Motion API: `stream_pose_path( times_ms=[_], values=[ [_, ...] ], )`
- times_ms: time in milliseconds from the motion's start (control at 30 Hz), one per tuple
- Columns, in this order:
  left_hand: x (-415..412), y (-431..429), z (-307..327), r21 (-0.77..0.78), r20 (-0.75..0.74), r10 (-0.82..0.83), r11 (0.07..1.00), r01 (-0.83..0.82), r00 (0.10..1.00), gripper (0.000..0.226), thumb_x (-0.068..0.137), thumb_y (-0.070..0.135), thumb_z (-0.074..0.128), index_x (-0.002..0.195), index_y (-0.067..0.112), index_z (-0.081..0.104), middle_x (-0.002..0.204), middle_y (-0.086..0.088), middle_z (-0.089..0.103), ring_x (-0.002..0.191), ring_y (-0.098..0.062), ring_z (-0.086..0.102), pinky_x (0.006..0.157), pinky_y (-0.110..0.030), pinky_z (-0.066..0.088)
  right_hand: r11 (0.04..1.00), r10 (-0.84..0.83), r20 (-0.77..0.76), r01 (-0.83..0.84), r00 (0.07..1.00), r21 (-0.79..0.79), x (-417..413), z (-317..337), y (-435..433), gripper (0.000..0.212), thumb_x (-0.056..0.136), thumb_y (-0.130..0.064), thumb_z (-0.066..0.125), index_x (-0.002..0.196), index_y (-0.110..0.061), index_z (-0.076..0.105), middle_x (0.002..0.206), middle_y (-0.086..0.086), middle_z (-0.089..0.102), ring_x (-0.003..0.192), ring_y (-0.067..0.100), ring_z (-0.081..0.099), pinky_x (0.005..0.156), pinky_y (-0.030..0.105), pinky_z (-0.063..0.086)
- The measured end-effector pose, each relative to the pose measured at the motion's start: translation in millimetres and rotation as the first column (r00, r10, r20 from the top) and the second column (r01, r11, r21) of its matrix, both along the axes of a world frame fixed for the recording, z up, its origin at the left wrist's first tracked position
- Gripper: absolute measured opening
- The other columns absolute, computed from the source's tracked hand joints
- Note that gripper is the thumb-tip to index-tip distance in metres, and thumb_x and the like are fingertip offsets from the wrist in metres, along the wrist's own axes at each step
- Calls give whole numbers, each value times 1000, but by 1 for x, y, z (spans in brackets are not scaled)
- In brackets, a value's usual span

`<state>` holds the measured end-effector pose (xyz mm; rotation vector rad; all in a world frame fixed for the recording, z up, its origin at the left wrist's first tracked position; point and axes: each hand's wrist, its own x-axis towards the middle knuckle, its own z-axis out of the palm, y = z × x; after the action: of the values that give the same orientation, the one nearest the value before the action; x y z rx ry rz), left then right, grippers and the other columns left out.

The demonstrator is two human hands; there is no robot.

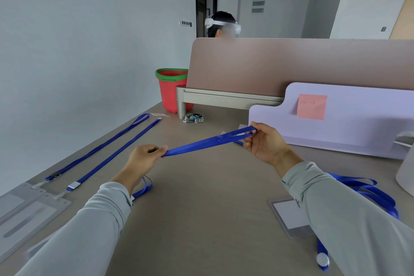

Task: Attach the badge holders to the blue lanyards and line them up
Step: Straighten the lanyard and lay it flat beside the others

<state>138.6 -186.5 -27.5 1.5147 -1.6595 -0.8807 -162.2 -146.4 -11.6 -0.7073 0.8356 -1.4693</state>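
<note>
I hold a blue lanyard (202,142) stretched above the table between both hands. My left hand (143,158) pinches its near end, and the strap's tail curls down under my wrist. My right hand (265,143) grips the far loop end. Two finished lanyards (105,154) lie straight and side by side on the left, each clipped to a clear badge holder (29,206) at the near left edge. Another badge holder (291,215) lies at the right, partly under my right sleeve. A loose pile of blue lanyards (369,192) sits beside it.
A lilac board (358,123) with a pink sticky note stands at the back right. A small packet (193,117) lies by the divider post. A red bucket (171,89) stands beyond the table. Behind the brown divider (291,63) sits a person wearing a headset.
</note>
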Motion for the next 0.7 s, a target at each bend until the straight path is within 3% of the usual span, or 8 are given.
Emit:
stream_pose_path(
  times_ms=[100,267,367,467,567,700],
  values=[
    [-1,1,0,-13,3,-13,1000,13,1000,34,91,35,54,89,4,67,56,-1,33,50,-14,28,49,-24,25,1000,-13,-31,13,999,5,-1,2,1,30,91,-19,47,62,-15,43,54,0,49,46,11,50,44,18,42],
    [5,-1,1,-17,-49,16,1000,-17,999,44,90,37,54,95,-6,62,55,-1,31,50,-14,26,50,-25,25,996,-65,-264,78,962,38,-5,-3,0,14,91,-17,55,79,-13,54,64,2,53,53,11,53,45,18,46],
    [8,0,2,-20,-55,26,999,-27,998,44,90,37,54,95,-6,62,55,-1,32,50,-13,27,49,-25,26,998,-34,-244,44,969,38,-8,-7,1,15,91,-20,55,78,-14,55,62,0,56,52,10,55,45,19,46],
    [4,4,3,-31,-23,-5,1000,5,1000,40,90,37,53,93,-2,64,56,-1,33,50,-13,28,49,-24,26,999,-30,-181,35,983,23,-4,-5,3,28,93,-17,50,65,-14,46,61,2,47,47,9,50,43,18,40],
    [-3,6,5,-59,8,-14,998,15,1000,41,90,37,53,91,-2,64,56,-1,33,51,-13,29,50,-23,27,996,-82,-195,88,977,22,1,-2,2,23,91,-11,48,68,-11,46,64,5,42,45,9,43,40,18,34],
    [-2,3,7,-64,-49,11,998,-14,999,43,90,37,54,89,-5,61,53,0,29,48,-13,26,50,-24,27,996,-39,-479,73,877,53,-1,0,4,25,90,-10,51,65,-9,52,60,7,39,50,14,38,39,18,32]
  ],
)
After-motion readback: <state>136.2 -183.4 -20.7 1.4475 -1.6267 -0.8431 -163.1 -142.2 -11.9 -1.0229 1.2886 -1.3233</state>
